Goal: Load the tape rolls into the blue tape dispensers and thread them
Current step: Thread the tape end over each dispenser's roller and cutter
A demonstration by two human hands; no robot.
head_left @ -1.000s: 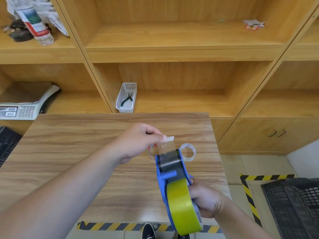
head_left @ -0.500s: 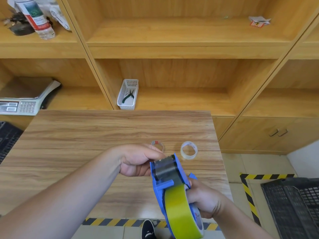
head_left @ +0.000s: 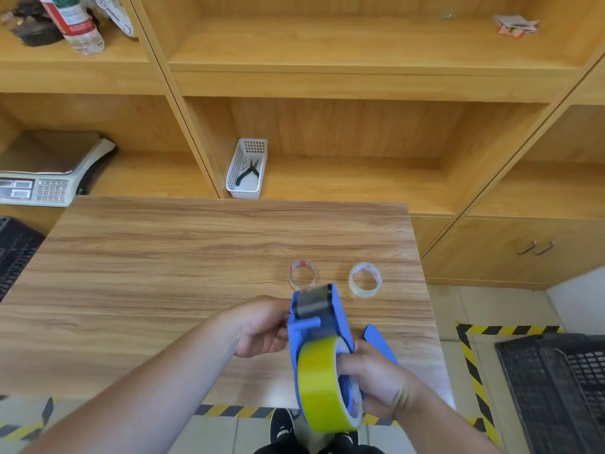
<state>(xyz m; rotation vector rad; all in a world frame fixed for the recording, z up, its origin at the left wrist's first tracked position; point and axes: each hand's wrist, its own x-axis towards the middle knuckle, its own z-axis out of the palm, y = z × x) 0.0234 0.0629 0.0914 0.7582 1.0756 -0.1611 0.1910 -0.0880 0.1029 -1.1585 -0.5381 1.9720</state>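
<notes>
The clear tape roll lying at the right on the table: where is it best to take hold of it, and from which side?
The clear tape roll lies flat on the table, hole facing up, apart from the red-printed roll. Probably best to come from above: one finger inside the hole, thumb on the outer wall, pinching the near rim. Its low flat pose leaves little side to clasp.

Shelving [head_left: 360, 80]: white basket [head_left: 246, 170] with pliers [head_left: 248, 172] centre; scale [head_left: 49, 178] and bottle [head_left: 73, 22] left; black crate [head_left: 556, 388] right.
</notes>
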